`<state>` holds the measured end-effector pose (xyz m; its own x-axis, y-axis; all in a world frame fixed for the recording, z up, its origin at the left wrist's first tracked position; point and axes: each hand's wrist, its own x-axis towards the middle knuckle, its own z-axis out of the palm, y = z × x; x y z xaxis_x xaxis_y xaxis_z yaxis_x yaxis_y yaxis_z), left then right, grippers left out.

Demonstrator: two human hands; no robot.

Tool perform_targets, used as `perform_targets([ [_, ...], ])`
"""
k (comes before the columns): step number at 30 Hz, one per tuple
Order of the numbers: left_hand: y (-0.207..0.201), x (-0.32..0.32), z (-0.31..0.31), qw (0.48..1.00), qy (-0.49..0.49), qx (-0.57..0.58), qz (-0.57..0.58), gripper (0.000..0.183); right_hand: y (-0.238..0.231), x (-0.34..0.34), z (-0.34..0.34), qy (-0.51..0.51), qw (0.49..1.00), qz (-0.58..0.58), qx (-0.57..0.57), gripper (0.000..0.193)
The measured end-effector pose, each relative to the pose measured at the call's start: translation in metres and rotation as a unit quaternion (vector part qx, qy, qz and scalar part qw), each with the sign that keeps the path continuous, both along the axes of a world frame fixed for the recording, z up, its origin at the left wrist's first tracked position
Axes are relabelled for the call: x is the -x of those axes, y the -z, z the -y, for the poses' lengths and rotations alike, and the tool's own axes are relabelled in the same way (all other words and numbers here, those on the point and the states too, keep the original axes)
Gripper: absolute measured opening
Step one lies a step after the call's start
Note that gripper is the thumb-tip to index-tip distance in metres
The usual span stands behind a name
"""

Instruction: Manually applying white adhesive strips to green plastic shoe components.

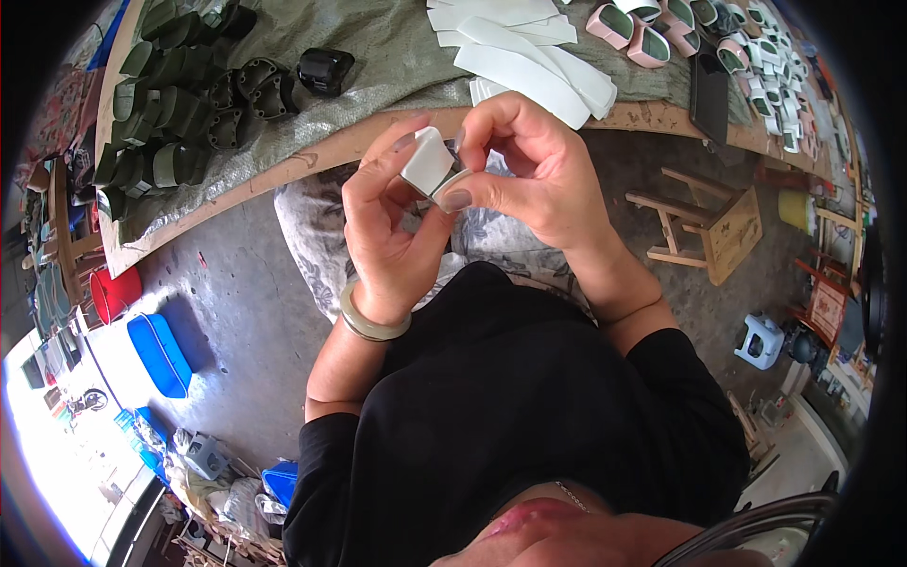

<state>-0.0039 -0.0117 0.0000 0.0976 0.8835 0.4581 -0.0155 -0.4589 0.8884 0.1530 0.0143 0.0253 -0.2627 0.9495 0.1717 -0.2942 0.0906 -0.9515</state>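
Observation:
Between my two hands, just over the table's front edge, is a small white block-shaped piece, like a shoe heel (430,163), with a dark gap along its right side. My left hand (387,213), with a pale bangle at the wrist, grips it from the left with thumb and fingers. The thumb and curled fingers of my right hand (543,170) pinch its right edge, where a thin white flap shows. Beyond my hands lie flat white strips (534,66) in an overlapping pile.
Dark green heel-like pieces (175,104) stand in rows at the table's left, beside a shiny black object (324,71). Pink pieces (649,45) and many white ones (775,85) sit at the right. A wooden stool (709,227) and a blue bin (161,354) are on the floor.

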Motion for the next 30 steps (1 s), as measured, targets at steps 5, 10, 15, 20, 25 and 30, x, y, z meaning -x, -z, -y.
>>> perform_targets([
  [5,0.003,0.002,-0.002,0.999,0.004,-0.032,-0.008,0.057,-0.004,-0.002,-0.003,-0.032,0.997,0.066,0.006,0.031],
  [10,0.005,0.003,-0.008,0.997,0.072,0.006,0.021,0.055,-0.003,-0.004,-0.008,-0.048,0.996,0.067,0.024,0.031],
  [15,0.002,0.003,-0.010,0.990,0.115,0.061,0.050,0.055,0.005,-0.007,-0.012,-0.054,0.996,0.062,0.039,0.032],
  [20,-0.004,0.004,-0.011,0.982,0.136,0.108,0.073,0.056,0.009,-0.010,-0.015,-0.062,0.996,0.056,0.043,0.031],
  [25,0.003,0.003,-0.012,0.977,0.137,0.122,0.105,0.057,0.011,-0.011,-0.013,-0.020,0.998,0.054,-0.034,0.029],
  [30,-0.002,-0.002,-0.010,0.967,0.163,0.137,0.142,0.060,0.025,-0.017,-0.020,-0.078,0.967,-0.036,-0.240,0.032],
])
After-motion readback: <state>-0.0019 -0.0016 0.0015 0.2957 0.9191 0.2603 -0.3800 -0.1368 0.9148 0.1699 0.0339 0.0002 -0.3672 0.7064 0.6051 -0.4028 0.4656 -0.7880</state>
